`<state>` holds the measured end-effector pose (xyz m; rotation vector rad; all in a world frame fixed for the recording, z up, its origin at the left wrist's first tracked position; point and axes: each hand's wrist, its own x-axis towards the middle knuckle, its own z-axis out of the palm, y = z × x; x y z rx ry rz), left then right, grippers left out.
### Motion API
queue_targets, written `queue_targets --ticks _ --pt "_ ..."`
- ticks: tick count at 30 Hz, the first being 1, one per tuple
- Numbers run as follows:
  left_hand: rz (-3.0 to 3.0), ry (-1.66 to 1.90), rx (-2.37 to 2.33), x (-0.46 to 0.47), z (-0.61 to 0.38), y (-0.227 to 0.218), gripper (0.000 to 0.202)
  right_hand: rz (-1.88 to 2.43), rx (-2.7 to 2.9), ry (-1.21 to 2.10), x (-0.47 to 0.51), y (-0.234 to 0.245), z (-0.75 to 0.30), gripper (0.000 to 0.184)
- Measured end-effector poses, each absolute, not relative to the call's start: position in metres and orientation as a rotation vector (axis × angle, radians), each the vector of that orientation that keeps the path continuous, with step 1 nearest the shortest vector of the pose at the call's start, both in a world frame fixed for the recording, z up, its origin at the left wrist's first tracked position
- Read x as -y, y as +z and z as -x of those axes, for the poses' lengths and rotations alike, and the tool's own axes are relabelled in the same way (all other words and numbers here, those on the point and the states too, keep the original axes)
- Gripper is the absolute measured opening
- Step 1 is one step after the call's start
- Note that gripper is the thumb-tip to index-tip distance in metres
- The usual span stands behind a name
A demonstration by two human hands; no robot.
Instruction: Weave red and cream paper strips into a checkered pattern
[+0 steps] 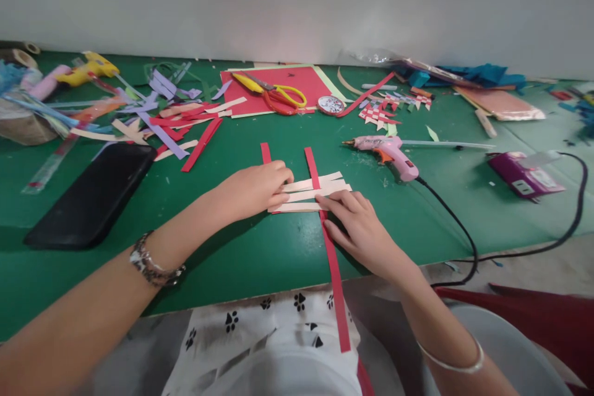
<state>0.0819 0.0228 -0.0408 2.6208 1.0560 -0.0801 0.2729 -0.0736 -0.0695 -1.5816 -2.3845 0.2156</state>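
Note:
Several cream paper strips (301,196) lie side by side on the green table, crossed by red strips. A long red paper strip (335,278) runs over and under them and hangs past the table's front edge. Another red strip (265,152) shows its far end beyond my left hand (253,190); the rest is mostly hidden. My left hand's fingers are curled and closed at the left ends of the cream strips. At the crossing, my right hand (353,223) has its index finger and thumb on the long red strip.
A pink glue gun (392,151) lies to the right, its cord trailing off the front edge near a purple power adapter (524,173). A black phone (93,198) is at left. Scissors (273,94) rest on red paper sheets (304,80) behind. Loose paper strips (202,143) lie back left.

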Motion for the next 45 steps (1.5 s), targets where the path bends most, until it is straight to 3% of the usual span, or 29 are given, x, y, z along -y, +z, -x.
queue_targets --ticks 7,18,26,45 --pt "-2.739 0.003 -0.866 -0.039 -0.086 -0.052 0.031 1.611 2.355 0.239 0.073 -0.070 -0.273 0.034" --pt "-2.550 0.128 -0.810 -0.049 -0.079 -0.055 0.034 1.614 2.356 0.240 0.073 -0.071 -0.274 0.035" --pt "-2.509 0.427 -0.954 -0.049 -0.061 -0.057 0.032 1.583 2.339 0.213 0.072 -0.073 -0.275 0.035" --pt "-2.503 0.593 -0.829 -0.017 -0.044 -0.064 0.026 1.528 2.330 0.168 0.067 -0.076 -0.275 0.035"
